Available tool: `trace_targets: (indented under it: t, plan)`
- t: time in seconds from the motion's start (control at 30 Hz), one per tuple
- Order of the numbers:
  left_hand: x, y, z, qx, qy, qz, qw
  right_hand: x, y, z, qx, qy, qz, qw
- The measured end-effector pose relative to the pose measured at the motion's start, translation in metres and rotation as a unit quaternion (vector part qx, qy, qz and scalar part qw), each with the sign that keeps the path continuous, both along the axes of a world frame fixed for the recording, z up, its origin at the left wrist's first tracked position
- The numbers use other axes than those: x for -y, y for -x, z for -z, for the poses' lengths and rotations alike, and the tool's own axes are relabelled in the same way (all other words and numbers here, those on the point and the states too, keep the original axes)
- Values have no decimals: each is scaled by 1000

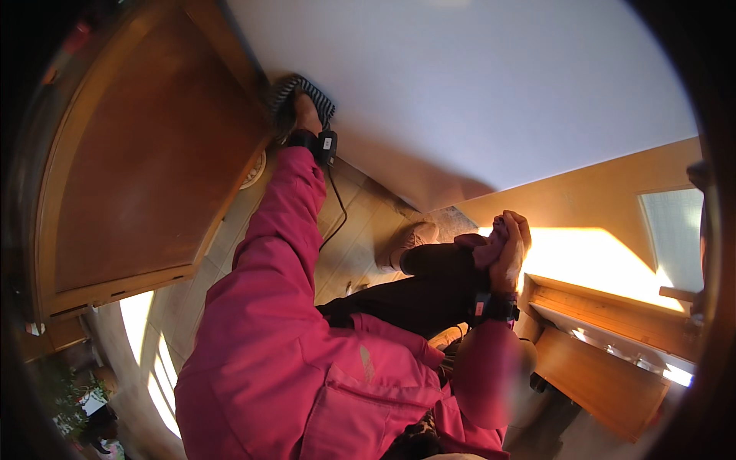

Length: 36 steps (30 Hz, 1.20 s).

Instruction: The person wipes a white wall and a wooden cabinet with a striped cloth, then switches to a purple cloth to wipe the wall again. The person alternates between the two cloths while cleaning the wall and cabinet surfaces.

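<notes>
My left arm, in a pink sleeve, stretches up to the corner beside a wooden door. There my left hand (308,115) is closed on a dark-and-light striped cloth (323,96), which lies against the edge of the white wall (460,77). Its fingertips are hidden by the cloth. My right hand (512,249), at the right over my dark-trousered knee, is curled round a crumpled purplish-pink piece, apparently cloth (485,251). Both wrists wear black bands with small boxes, and a cable (342,207) runs down from the left one.
The wooden door (161,146) stands at the left. An open wooden drawer or box (602,376) with shiny items is at the lower right, below a sunlit wooden panel (567,245). A slippered foot (410,239) rests on the tiled floor (356,230). Plants (73,402) are at lower left.
</notes>
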State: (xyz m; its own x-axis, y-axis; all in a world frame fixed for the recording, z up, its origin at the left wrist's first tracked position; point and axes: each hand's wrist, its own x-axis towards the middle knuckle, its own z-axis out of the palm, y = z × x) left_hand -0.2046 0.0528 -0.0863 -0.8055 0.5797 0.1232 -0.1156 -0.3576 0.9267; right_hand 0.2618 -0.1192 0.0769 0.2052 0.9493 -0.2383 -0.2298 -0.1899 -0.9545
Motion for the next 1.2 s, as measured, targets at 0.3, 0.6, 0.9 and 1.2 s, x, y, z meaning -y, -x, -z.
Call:
trace_targets:
  t: [0.3,0.6,0.9,1.2]
  plan:
    - [40,-139,53,326,7,311,893,5,-17,11,1,-41,5,999]
    - [53,-259,98,40,9,312,949,-8,-31,45,52,-19,79,995]
    - [87,-289,40,518,-47,450,726,-1,-20,49,381,10,1,925]
    - [62,-174,53,79,117,406,903,-5,-11,42,380,22,1,925]
